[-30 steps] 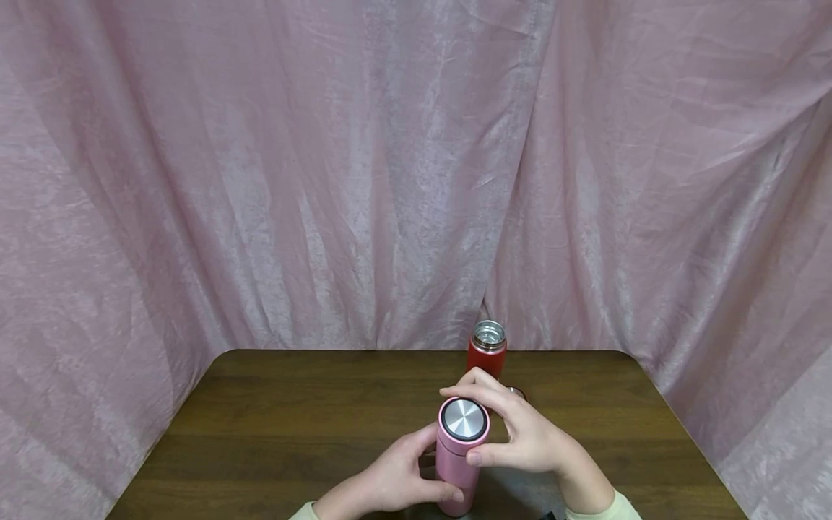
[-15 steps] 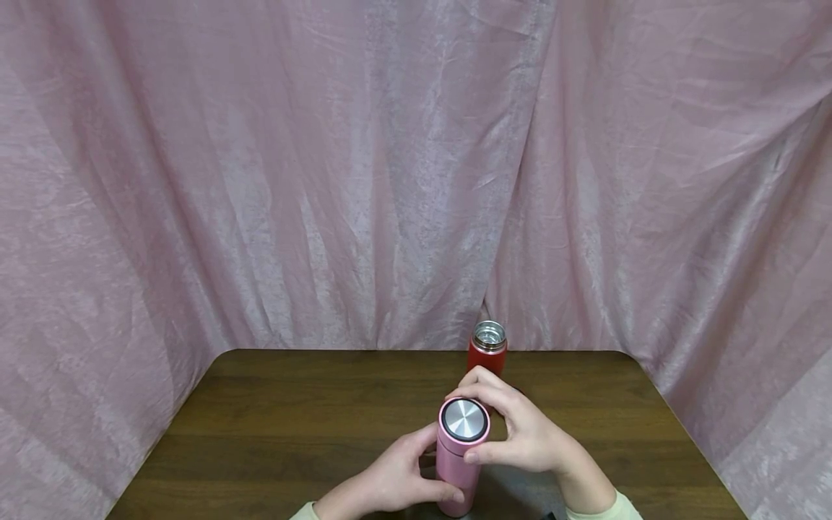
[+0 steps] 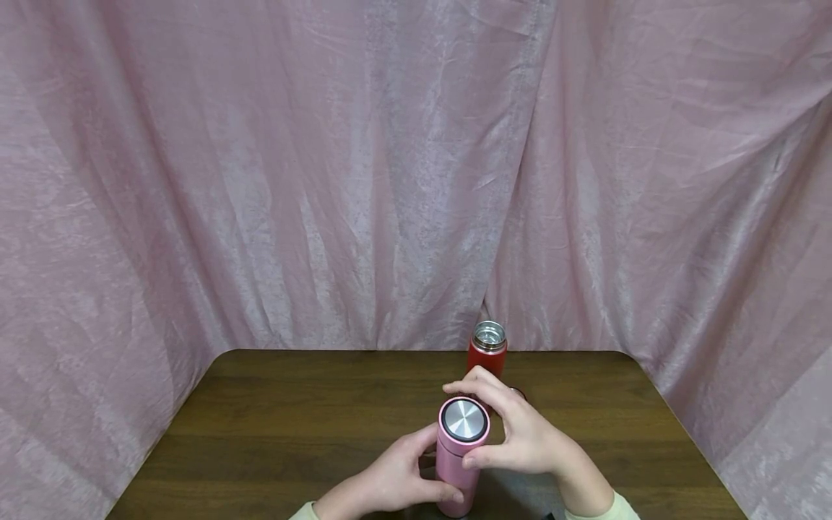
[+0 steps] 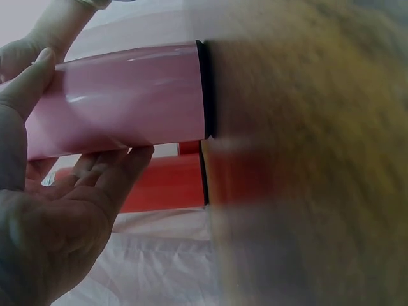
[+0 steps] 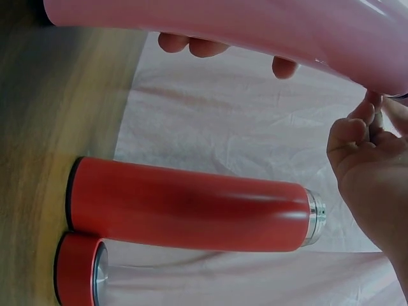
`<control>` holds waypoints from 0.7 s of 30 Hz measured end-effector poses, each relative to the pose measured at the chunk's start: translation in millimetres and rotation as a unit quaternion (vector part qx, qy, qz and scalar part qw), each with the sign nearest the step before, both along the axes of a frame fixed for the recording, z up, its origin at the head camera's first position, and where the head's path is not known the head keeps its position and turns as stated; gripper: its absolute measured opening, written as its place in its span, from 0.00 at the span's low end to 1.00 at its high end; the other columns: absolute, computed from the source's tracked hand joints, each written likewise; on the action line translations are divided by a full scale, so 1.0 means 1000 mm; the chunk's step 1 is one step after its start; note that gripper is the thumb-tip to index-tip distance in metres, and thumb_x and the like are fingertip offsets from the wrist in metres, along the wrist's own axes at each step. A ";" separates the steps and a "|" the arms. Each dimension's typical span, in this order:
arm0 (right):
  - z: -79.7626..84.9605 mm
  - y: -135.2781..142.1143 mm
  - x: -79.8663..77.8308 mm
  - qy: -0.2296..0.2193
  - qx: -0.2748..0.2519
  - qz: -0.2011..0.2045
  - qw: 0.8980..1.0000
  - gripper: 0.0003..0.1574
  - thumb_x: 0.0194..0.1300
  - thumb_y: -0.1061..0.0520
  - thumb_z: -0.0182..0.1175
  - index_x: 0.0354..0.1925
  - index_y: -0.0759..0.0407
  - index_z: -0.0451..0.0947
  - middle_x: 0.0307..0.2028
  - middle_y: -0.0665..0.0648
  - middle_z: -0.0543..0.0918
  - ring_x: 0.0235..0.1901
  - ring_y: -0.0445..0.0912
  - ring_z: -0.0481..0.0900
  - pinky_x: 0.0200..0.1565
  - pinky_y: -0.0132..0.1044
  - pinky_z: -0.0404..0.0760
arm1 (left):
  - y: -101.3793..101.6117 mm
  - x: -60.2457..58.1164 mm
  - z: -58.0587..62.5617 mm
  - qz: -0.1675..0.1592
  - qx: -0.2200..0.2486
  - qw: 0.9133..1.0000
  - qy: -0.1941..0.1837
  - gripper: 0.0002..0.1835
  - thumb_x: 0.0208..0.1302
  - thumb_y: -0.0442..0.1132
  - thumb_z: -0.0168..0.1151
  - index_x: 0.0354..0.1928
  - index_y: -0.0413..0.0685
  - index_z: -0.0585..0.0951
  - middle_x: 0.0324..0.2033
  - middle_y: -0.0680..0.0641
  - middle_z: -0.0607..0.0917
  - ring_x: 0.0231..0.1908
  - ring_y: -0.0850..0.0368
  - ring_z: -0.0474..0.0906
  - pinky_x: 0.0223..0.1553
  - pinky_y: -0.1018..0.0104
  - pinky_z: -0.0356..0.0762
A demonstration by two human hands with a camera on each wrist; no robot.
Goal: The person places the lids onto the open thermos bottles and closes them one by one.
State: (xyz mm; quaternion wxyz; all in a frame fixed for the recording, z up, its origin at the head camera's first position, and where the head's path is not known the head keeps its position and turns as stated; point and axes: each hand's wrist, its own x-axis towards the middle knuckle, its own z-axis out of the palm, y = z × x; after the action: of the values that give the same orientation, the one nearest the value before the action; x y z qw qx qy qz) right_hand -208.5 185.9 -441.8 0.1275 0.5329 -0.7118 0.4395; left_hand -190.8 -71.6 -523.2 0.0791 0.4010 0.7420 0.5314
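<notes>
Head view: pink bottle (image 3: pixel 453 466), long axis upright; left hand (image 3: pixel 401 473) clamped on it low at left, right hand (image 3: pixel 525 433) curled round its lid (image 3: pixel 464 420) at right.

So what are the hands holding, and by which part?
A pink bottle: the left hand grips the middle of its body, the right hand its top end.

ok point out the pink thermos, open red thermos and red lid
Pink thermos (image 3: pixel 453 468): head view, upper body.
Open red thermos (image 5: pixel 191 205): right wrist view, mid-body.
Red lid (image 5: pixel 78 270): right wrist view, side wall.
</notes>
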 end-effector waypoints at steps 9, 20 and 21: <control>0.003 0.002 0.002 -0.011 0.005 0.031 0.999 0.43 0.67 0.54 0.76 0.76 0.56 0.75 0.61 0.56 0.77 0.59 0.49 0.78 0.60 0.42 0.82 | 0.000 0.000 0.001 -0.004 0.001 1.000 -0.016 0.40 0.64 0.42 0.85 0.75 0.63 0.76 0.66 0.55 0.86 0.65 0.58 0.83 0.67 0.59 0.83; 0.002 -0.001 0.000 -0.001 -0.010 0.007 1.000 0.42 0.60 0.49 0.86 0.67 0.54 0.81 0.56 0.52 0.81 0.54 0.46 0.80 0.55 0.40 0.84 | 0.000 0.001 0.001 0.003 -0.002 1.000 -0.010 0.40 0.63 0.43 0.87 0.74 0.64 0.77 0.65 0.56 0.86 0.64 0.59 0.84 0.67 0.61 0.83; 0.002 -0.001 0.000 0.001 -0.010 0.002 1.000 0.42 0.58 0.49 0.87 0.67 0.54 0.81 0.55 0.51 0.81 0.54 0.46 0.80 0.55 0.40 0.83 | 0.000 0.001 0.001 0.004 -0.002 1.000 -0.012 0.40 0.62 0.43 0.87 0.74 0.64 0.77 0.65 0.57 0.86 0.64 0.59 0.84 0.67 0.61 0.82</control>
State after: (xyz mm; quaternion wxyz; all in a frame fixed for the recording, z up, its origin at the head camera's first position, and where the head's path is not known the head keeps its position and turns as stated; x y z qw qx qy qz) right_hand -208.6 184.7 -439.7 0.1326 0.5333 -0.7063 0.4462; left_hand -189.6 -71.9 -522.3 0.0866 0.3918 0.7433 0.5353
